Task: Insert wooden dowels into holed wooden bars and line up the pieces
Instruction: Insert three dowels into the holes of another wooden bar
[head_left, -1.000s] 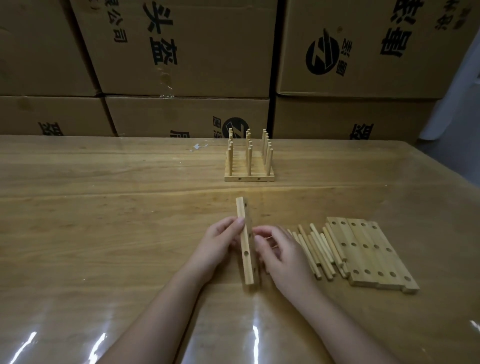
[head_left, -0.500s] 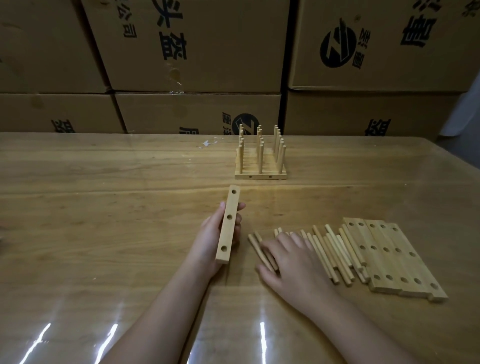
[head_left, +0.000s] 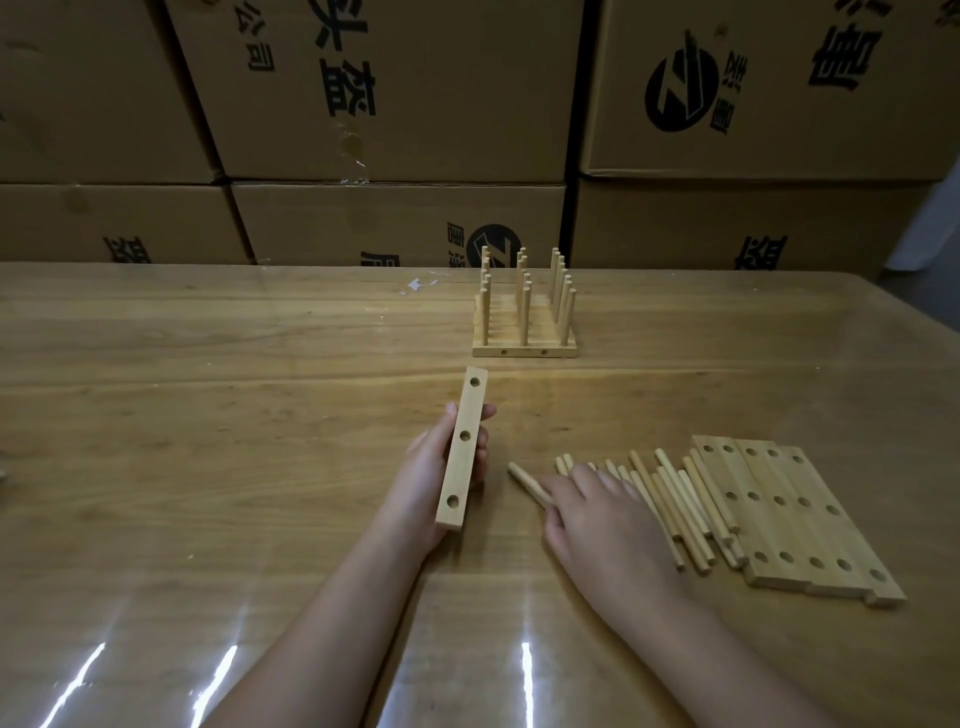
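Note:
My left hand (head_left: 428, 480) grips a three-holed wooden bar (head_left: 462, 448) from beneath, hole side facing up, near the table's middle. My right hand (head_left: 597, 514) lies palm down on the left end of a pile of loose dowels (head_left: 670, 493), its fingertips on one dowel (head_left: 527, 483) that lies apart at the left. Right of the dowels, several holed bars (head_left: 789, 519) lie side by side flat on the table. Farther back stands a row of finished bars (head_left: 524, 325) with upright dowels in them.
The work surface is a glossy wooden table (head_left: 208, 441). Stacked cardboard boxes (head_left: 395, 104) form a wall right behind its far edge. A small scrap of white tape (head_left: 418, 285) lies on the table near the back.
The bar went from being held edge-up by both hands to lying in my left hand alone, holes up. My right hand let go and moved right onto the dowel pile.

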